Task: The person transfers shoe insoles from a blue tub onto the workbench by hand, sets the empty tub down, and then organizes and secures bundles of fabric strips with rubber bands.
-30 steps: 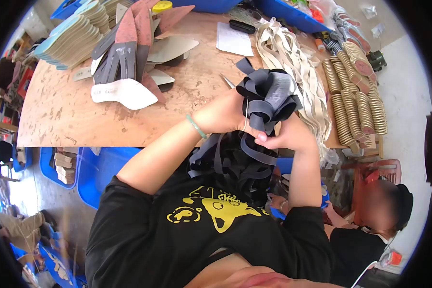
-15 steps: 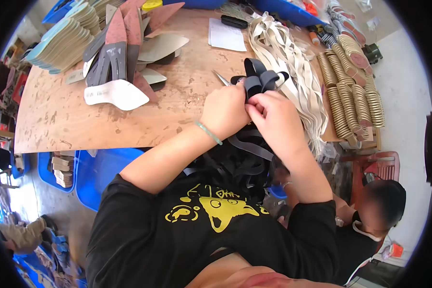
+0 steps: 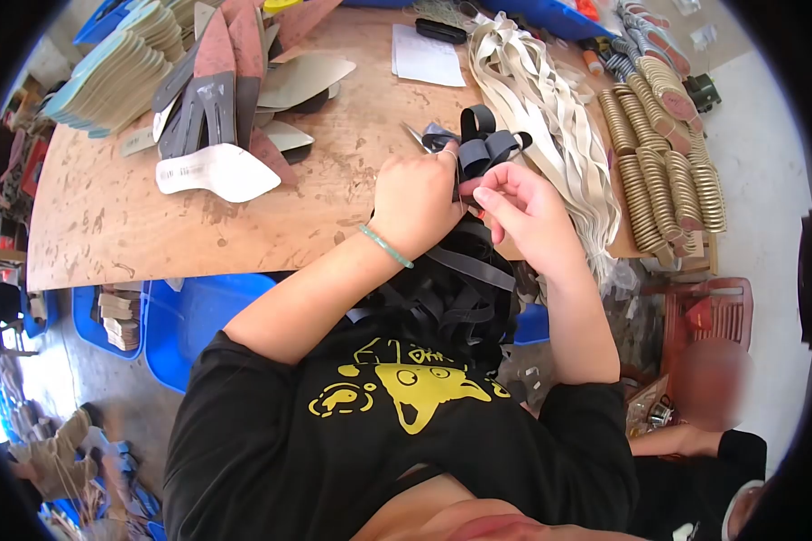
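Note:
My left hand (image 3: 415,200), with a pale green bangle at its wrist, is closed round a bundle of black straps (image 3: 480,155). The straps loop up beyond my fingers over the table. A pointed metal tip (image 3: 412,133) sticks out past that hand; the rest of its tool is hidden. My right hand (image 3: 528,215) is just right of the bundle, thumb and fingers drawn together. What sits between them, if anything, is too small to make out. More black straps (image 3: 456,288) hang in a heap between the table edge and my body.
Long cream straps (image 3: 541,135) lie right of my hands, beside stacks of gold coiled pieces (image 3: 654,189). Shoe insoles (image 3: 216,171) are piled at left. White paper (image 3: 424,59) carries a black case. Blue bins (image 3: 185,329) stand below. A co-worker (image 3: 695,460) sits at lower right.
My right hand has come slightly away from the straps, its fingers lifting. The left hand keeps its hold, turned a little. The co-worker has shifted downward at lower right.

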`<state>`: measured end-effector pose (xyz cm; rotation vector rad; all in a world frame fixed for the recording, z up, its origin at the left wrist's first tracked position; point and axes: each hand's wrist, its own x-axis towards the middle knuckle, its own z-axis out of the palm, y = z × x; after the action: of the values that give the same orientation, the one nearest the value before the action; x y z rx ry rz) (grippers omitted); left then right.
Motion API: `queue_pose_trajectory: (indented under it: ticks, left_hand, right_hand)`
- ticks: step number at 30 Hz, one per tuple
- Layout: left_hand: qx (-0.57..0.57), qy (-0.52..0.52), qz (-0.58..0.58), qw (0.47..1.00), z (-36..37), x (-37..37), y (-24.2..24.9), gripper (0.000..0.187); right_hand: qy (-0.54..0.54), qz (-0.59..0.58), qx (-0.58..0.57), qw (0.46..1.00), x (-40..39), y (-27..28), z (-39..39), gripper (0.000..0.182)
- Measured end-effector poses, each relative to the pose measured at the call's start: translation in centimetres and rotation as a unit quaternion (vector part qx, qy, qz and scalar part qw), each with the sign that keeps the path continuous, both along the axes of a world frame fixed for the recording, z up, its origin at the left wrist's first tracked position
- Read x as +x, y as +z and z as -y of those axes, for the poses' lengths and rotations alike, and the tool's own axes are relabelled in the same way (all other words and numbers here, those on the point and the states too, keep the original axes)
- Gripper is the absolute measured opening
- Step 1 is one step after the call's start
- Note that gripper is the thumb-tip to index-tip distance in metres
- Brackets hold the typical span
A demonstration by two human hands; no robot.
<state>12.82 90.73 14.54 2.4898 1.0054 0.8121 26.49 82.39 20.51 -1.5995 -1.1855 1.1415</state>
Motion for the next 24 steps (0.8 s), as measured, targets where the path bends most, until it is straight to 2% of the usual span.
queue_pose_trajectory:
  ticks: [2,4,8,11,12,15,16,17,19,20,22,24]
  left_hand:
    - [0.014,0.002,0.019,1.0,0.2,0.2,0.1,0.061]
    - [0.026,0.011,0.013,1.0,0.6,0.3,0.4,0.062]
    - [0.056,0.027,-0.024,0.998,0.8,0.6,0.4,0.061]
    - [0.084,0.031,-0.053,0.995,0.7,0.8,-0.4,0.057]
    - [0.093,0.034,-0.066,0.993,0.7,0.8,-0.5,0.056]
    - [0.066,0.041,-0.044,0.996,0.6,0.5,0.3,0.056]
    - [0.035,0.043,-0.026,0.998,0.2,0.4,0.1,0.043]
    - [0.027,0.014,-0.021,0.999,-0.2,0.3,-0.2,0.041]
    - [0.01,-0.047,-0.012,0.999,-0.7,-0.1,-0.7,0.037]
    - [-0.017,-0.076,-0.027,0.997,-0.7,-0.3,-0.7,0.03]
    - [0.054,-0.114,0.022,0.992,-0.8,-0.4,-1.2,0.025]
    - [0.09,-0.143,0.092,0.981,-0.8,-0.6,-1.7,0.025]
  right_hand:
    - [-0.046,0.007,0.01,0.999,-0.9,0.1,0.1,0.013]
    - [-0.066,0.158,0.024,0.985,-1.1,-0.2,-0.1,0.013]
    - [-0.057,0.398,0.116,0.908,-1.6,-1.3,-0.1,0.011]
    - [-0.045,0.473,0.178,0.862,-2.1,-2.1,-0.2,0.009]
    - [-0.041,0.469,0.169,0.866,-1.8,-2.6,-0.4,0.006]
    - [-0.041,0.208,0.022,0.977,-0.5,-1.8,-0.9,0.006]
    - [-0.031,-0.041,0.034,0.998,0.7,-3.0,-1.2,0.01]
    - [-0.009,-0.184,0.032,0.982,1.1,-1.8,-1.2,0.013]
    - [0.061,-0.373,-0.009,0.926,2.1,-1.3,-0.9,0.015]
    - [0.035,-0.339,0.004,0.94,2.5,-0.8,-0.9,0.016]
    - [-0.02,-0.269,0.03,0.963,3.3,0.4,-1.2,0.017]
    - [-0.044,-0.351,0.001,0.935,4.9,0.8,-1.6,0.018]
